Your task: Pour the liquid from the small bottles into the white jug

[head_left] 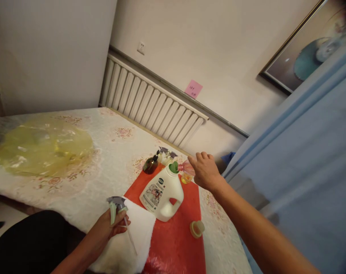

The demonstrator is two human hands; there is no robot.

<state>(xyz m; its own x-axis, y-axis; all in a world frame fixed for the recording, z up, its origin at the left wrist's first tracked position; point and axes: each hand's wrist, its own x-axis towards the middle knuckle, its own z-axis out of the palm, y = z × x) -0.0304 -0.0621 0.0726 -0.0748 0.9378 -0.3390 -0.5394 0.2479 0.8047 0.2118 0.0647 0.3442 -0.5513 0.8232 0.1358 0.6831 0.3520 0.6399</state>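
Observation:
My left hand grips a spray trigger head with its dip tube hanging down over a white cloth. My right hand is curled around a small pink-topped bottle holding yellowish liquid, tilted beside a green funnel in the neck of a white detergent jug. The jug stands on a red mat. A round cap lies on the mat to the jug's right.
A dark bottle and two spray bottles stand behind the jug. A yellow plastic bag lies at the table's left. A radiator runs along the wall; a blue curtain hangs at right.

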